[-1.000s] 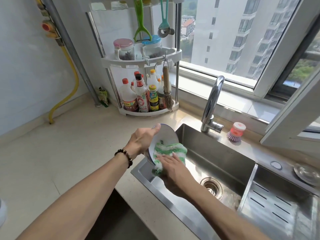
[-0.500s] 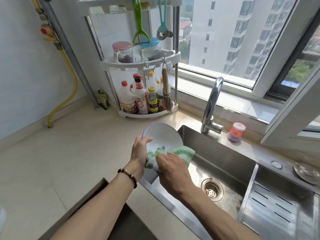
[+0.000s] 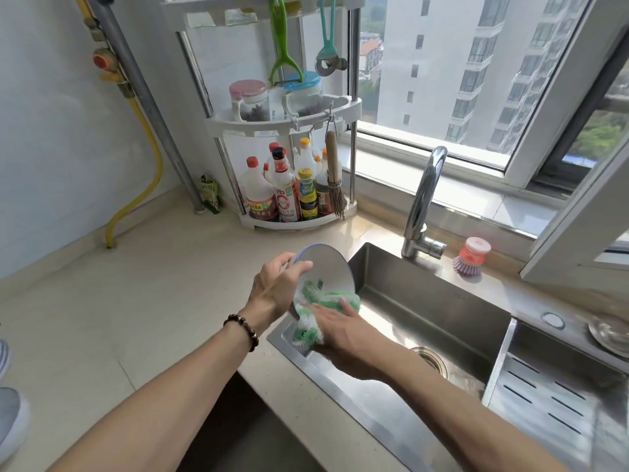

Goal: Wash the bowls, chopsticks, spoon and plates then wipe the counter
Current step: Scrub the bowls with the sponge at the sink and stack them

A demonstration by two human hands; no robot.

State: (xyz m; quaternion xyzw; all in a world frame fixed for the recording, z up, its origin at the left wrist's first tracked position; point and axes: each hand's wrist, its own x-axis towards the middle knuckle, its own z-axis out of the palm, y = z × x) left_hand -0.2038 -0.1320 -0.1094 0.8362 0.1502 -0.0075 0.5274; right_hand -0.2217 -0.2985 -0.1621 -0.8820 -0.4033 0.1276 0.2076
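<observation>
The left hand (image 3: 272,287) is gripping the plate (image 3: 326,267) rim at 9 o'clock; the right hand (image 3: 340,321), fingers flat, is pressing the cloth (image 3: 326,298). Keep scrubbing in circles over the sink (image 3: 425,301).

The left hand (image 3: 276,290) covers the plate (image 3: 326,267)'s rim at nine o'clock, and the green-and-white cloth (image 3: 320,301) hides its lower face. The right hand (image 3: 343,330)'s palm and thumb lie out of sight beneath its back. Bottle labels on the corner rack (image 3: 299,221) are too small to read. A metal lid (image 3: 609,330) at three o'clock is cut by the frame edge.
</observation>
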